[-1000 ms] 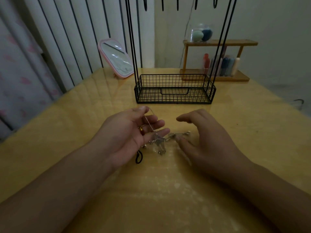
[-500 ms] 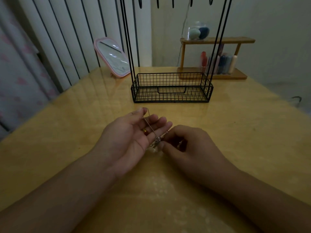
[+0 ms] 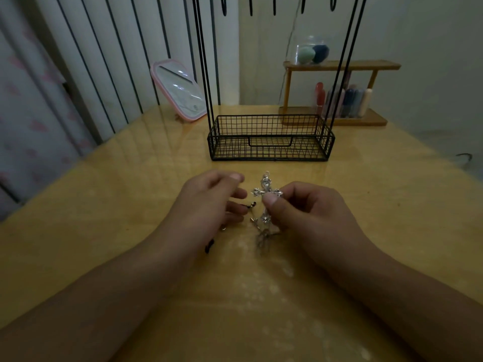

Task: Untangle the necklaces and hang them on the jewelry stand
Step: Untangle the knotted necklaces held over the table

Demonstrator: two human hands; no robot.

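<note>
One cross pendant (image 3: 266, 197) upright in right hand (image 3: 308, 212) pinch grip; left hand (image 3: 209, 205) seemingly loose.

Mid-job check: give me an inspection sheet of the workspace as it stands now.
Surface: glossy wooden table.
Job's things: silver cross pendant held upright; dark cord on the table; jewelry stand behind, its basket empty, nothing seen on its hooks.
Clutter: pink mirror; wooden shelf with bottles and a jar.
Hands: right hand pinches the pendant; left hand loosely curled beside it.
Cables: nothing seen.
Surroundings: striped wall, curtain.
</note>
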